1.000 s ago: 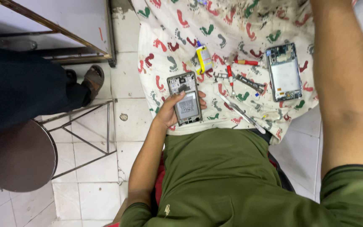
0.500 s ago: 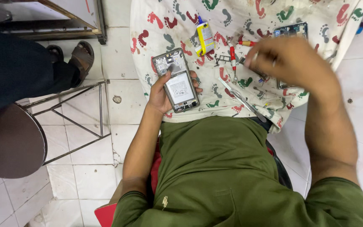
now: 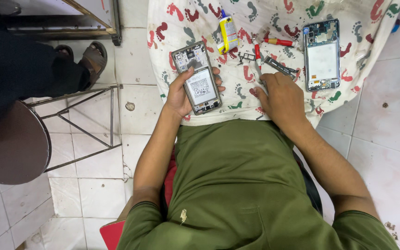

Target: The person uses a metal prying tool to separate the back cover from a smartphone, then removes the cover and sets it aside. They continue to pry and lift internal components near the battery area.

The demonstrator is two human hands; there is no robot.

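My right hand (image 3: 281, 95) has just come down onto the cloth (image 3: 255, 99), near its front edge. Half a second ago it was raised and blurred over the far-right part; a second ago the arm reached well past the far edge. Now it lies palm down, fingers loosely together, tips at the small dark strip part (image 3: 281, 67) and the red-handled screwdriver (image 3: 257, 52). I cannot tell whether it pinches anything.

My left hand (image 3: 181, 95) is clamped on the opened phone (image 3: 199, 78), back cover off, battery showing. It holds the phone at the cloth's left edge, tilted, top end away from me. Same grip and nearly the same spot as earlier.

My judgement: the right hand is settling on a tool or part.

Now uncovered at the far-right corner: the phone frame (image 3: 321, 54), lying flat. The yellow glue tube (image 3: 228, 33) lies near the far edge, unmoved. A person's sandalled foot (image 3: 91, 58) stays on the floor, left.
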